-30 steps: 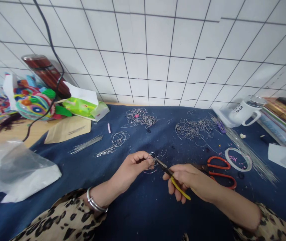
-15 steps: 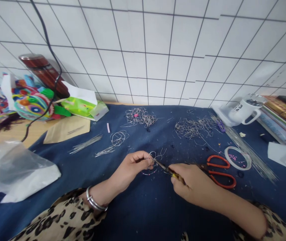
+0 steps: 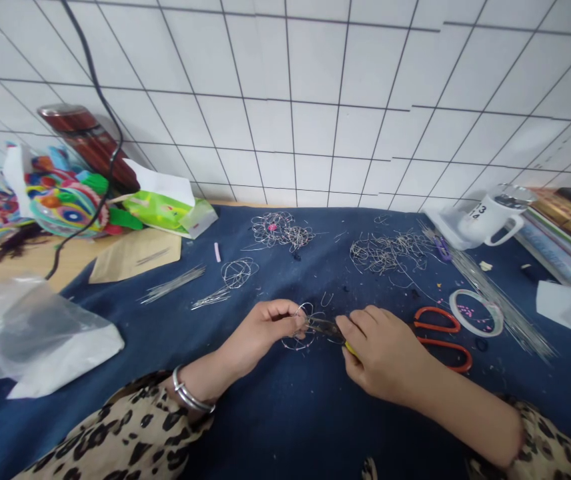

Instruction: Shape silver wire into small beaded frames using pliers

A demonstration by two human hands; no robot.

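Note:
My left hand [image 3: 265,327] pinches a small looped piece of thin silver wire [image 3: 301,328] just above the dark blue cloth [image 3: 275,413]. My right hand [image 3: 385,350] is closed around yellow-handled pliers [image 3: 329,329], whose dark jaws meet the wire beside my left fingertips. Only a sliver of the yellow handle shows under my right fingers. Both sleeves have a leopard print, and a silver bangle circles my left wrist.
Red-handled scissors [image 3: 440,340] lie right of my right hand, beside a clear tape ring [image 3: 476,312] and a long bundle of straight wires [image 3: 500,307]. Wire tangles [image 3: 388,253], a white mug [image 3: 490,213], a plastic bag [image 3: 30,333] and colourful craft items [image 3: 65,200] surround the area.
My right hand has turned palm-down over the pliers, hiding most of the yellow handle, and shifted slightly up toward the wire. The left hand has stayed put, holding the wire.

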